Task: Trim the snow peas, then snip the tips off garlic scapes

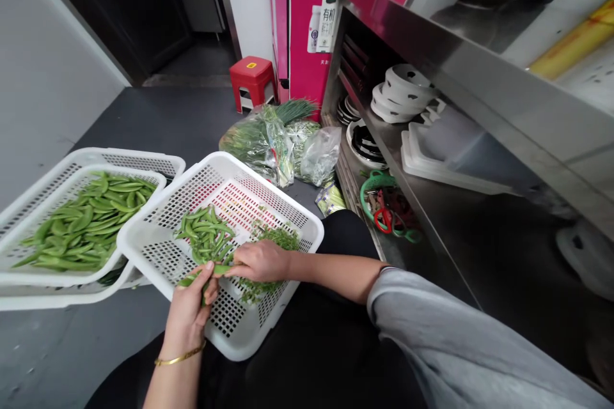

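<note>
A white perforated basket (268, 201) rests on my lap and holds a pile of snap pea pods (204, 233) and a heap of green trimmings (281, 239). My left hand (189, 313) and my right hand (259, 261) both pinch one pea pod (218, 270) over the basket's near side, one hand at each end. A gold bracelet circles my left wrist. To the left, a second white basket (29, 271) stacked on another one is filled with several pea pods (84, 220).
Plastic bags of greens (275, 140) lie on the dark floor beyond the basket. A red stool (252, 80) stands farther back. On the right a steel shelf unit (432, 54) holds white plates, trays and coloured scissors (386, 204).
</note>
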{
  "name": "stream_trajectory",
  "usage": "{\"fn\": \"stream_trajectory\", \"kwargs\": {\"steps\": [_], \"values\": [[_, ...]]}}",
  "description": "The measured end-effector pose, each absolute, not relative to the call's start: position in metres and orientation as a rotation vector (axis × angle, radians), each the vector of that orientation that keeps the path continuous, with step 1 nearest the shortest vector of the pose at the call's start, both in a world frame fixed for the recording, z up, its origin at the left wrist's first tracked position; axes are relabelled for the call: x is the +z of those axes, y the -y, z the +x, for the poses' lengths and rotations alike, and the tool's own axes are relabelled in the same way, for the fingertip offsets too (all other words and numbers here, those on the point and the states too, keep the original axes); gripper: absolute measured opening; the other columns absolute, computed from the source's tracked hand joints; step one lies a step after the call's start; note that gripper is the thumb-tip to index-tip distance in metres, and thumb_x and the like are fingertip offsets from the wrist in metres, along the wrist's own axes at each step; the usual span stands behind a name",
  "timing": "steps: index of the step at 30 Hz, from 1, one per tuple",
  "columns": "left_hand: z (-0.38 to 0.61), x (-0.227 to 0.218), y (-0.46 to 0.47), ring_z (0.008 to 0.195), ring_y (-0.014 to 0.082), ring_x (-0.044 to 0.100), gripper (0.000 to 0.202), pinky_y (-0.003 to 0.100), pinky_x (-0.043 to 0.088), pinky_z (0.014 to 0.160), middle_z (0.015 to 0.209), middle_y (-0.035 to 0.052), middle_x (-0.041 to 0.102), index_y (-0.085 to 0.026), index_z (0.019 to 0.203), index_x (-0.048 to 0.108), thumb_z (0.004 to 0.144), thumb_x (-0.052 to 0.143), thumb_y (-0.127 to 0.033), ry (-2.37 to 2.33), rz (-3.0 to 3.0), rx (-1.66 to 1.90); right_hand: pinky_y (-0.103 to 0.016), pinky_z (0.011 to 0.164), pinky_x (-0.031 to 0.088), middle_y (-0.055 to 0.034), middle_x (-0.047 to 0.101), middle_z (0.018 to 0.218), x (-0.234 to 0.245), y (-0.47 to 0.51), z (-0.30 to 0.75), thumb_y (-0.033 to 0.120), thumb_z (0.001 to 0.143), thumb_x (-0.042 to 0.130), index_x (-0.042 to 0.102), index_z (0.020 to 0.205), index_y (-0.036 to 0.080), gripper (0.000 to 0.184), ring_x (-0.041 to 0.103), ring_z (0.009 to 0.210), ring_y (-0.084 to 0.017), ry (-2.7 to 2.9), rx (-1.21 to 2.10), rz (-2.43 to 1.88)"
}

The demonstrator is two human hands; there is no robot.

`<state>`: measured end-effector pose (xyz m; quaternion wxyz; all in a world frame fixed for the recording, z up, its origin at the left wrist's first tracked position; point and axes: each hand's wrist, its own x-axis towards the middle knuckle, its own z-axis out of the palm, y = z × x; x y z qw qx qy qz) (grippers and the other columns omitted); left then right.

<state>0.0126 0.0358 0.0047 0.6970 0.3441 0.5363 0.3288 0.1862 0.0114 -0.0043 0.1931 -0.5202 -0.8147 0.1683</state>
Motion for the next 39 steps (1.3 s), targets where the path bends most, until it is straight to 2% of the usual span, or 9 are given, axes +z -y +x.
{"fn": "stream_trajectory", "kwargs": {"steps": [6,11,17,21,24,27,30,34,39], "values": [[0.005,-0.001,-0.036,0.030,0.0041,0.029,0.028,0.011,0.014,0.025,0.038,-0.0076,0.039,-0.016,0.073,0.058,0.065,0.075,-0.037,-1.155,0.871,0.641,-0.023,0.060,0.040,-0.0052,0.066,0.086,-0.005,-0.009,0.189,0.038,0.097,0.035,0.059,0.084,0.016,0.035,0.059,0.077,-0.014,2.523,0.403,-1.160],[0.007,-0.004,-0.030,0.031,0.0042,0.032,0.031,0.014,0.028,0.033,0.036,-0.0074,0.039,-0.014,0.072,0.062,0.058,0.081,-0.035,-1.056,0.877,0.536,-0.018,0.073,0.043,0.0001,0.067,0.083,0.005,0.002,0.183,0.029,0.091,0.050,0.060,0.079,0.019,0.019,0.060,0.078,-0.010,2.443,0.952,-0.793],[-0.008,0.001,-0.028,0.032,-0.0001,0.026,0.032,0.013,0.020,0.034,0.046,-0.0001,0.053,-0.012,0.071,0.065,0.058,0.081,-0.038,-0.946,0.916,0.435,-0.018,0.060,0.046,0.0035,0.059,0.059,0.015,-0.006,0.223,0.035,0.089,0.050,0.061,0.081,0.015,0.024,0.059,0.055,-0.009,1.857,1.407,-1.026],[-0.015,0.007,-0.030,0.033,0.0000,0.026,0.030,0.014,0.018,0.035,0.049,0.0025,0.056,-0.012,0.073,0.068,0.060,0.080,-0.036,-0.936,0.931,0.413,-0.021,0.054,0.046,0.0023,0.055,0.056,0.021,-0.024,0.266,0.033,0.094,0.034,0.058,0.080,0.013,0.034,0.057,0.051,-0.011,1.518,1.114,-1.543],[-0.012,0.004,-0.030,0.033,0.0023,0.028,0.026,0.016,0.024,0.035,0.041,-0.0013,0.049,-0.012,0.076,0.069,0.062,0.079,-0.032,-0.945,0.927,0.409,-0.024,0.061,0.047,-0.0057,0.065,0.084,0.025,-0.021,0.264,0.034,0.089,0.046,0.060,0.094,0.013,0.026,0.061,0.069,-0.014,1.923,0.727,-1.732],[-0.006,-0.005,-0.030,0.036,0.0056,0.037,0.024,0.017,0.030,0.038,0.043,-0.0003,0.051,-0.013,0.077,0.070,0.062,0.078,-0.029,-0.961,0.911,0.416,-0.026,0.060,0.045,-0.0113,0.059,0.114,0.024,-0.006,0.232,0.042,0.087,0.052,0.054,0.115,0.018,0.037,0.060,0.086,-0.019,2.447,0.353,-1.462],[-0.002,-0.009,-0.028,0.038,0.0071,0.040,0.025,0.019,0.030,0.037,0.048,0.0016,0.056,-0.013,0.072,0.069,0.060,0.077,-0.033,-0.967,0.913,0.387,-0.025,0.059,0.041,-0.0077,0.064,0.098,0.024,0.001,0.204,0.037,0.095,0.039,0.058,0.103,0.018,0.028,0.058,0.080,-0.016,2.759,0.292,-1.140],[0.005,0.003,-0.021,0.050,0.0110,0.049,0.025,0.022,0.039,0.047,0.065,0.0049,0.064,-0.013,0.073,0.069,0.065,0.075,-0.035,-0.826,1.321,0.199,-0.023,0.056,0.036,-0.0024,0.065,0.082,0.027,-0.007,0.202,0.023,0.090,0.049,0.057,0.084,0.018,0.011,0.054,0.068,-0.012,2.848,0.680,-0.934],[0.007,0.025,-0.015,0.055,0.0125,0.051,0.027,0.023,0.039,0.055,0.057,0.0015,0.059,-0.014,0.063,0.064,0.082,0.058,-0.032,-0.697,1.801,0.321,-0.021,0.055,0.041,0.0064,0.049,0.053,0.017,-0.009,0.205,0.024,0.094,0.039,0.047,0.073,0.018,0.024,0.050,0.049,-0.008,2.031,1.691,-0.866]]}}
